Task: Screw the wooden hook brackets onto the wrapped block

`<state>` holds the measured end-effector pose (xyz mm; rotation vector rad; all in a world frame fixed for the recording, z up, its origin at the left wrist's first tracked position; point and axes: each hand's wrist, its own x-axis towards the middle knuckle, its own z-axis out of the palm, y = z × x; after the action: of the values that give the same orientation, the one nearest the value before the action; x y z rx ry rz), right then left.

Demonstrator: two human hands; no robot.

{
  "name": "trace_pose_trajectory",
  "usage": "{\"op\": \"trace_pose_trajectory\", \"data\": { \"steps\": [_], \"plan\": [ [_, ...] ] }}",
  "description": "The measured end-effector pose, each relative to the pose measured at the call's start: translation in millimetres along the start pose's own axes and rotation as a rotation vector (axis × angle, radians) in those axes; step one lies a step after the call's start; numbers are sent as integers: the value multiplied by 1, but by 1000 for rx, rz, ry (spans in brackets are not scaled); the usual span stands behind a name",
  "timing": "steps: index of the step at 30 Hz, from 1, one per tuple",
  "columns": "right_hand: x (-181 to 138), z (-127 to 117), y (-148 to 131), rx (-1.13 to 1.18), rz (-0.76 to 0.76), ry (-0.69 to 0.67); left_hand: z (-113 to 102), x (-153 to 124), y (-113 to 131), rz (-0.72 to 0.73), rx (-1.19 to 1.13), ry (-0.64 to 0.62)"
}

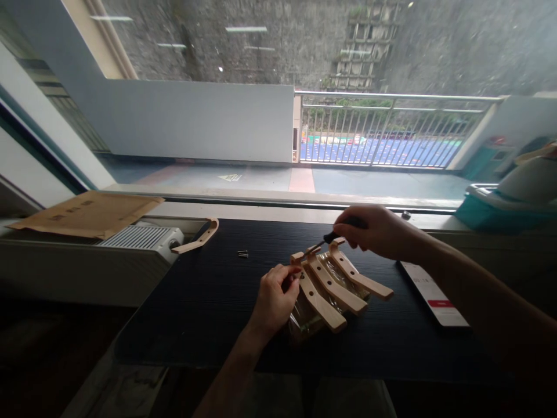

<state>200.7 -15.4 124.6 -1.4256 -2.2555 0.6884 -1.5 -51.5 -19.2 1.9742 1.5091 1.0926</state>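
My right hand (369,229) is closed around the dark handle of a screwdriver (329,237). Its thin shaft slants down to the left, with the tip near the curled upper end of the leftmost wooden hook (321,306). My left hand (275,295) pinches that hook's upper part from the left; whether a screw is between the fingertips is hidden. To its right lie a middle wooden hook (336,285) and a right wooden hook (363,277), roughly parallel, with dark holes. Beneath them is a crinkled clear plastic bag (298,328).
Two small screws (242,254) lie on the black table (191,307). Another wooden hook (201,238) rests at its far left edge. A phone (435,296) lies beneath my right forearm. On the left, a brown envelope (87,212) sits over a white radiator (139,238). A window stands behind.
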Motion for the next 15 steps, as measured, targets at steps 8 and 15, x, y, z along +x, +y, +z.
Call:
{"op": "trace_pose_trajectory", "data": {
  "steps": [8,15],
  "plan": [
    [-57,28,37,274,173,103,2,3,4,-21,60,-6],
    [-49,29,44,217,69,131,4,4,5,-23,78,-16]
  ]
}}
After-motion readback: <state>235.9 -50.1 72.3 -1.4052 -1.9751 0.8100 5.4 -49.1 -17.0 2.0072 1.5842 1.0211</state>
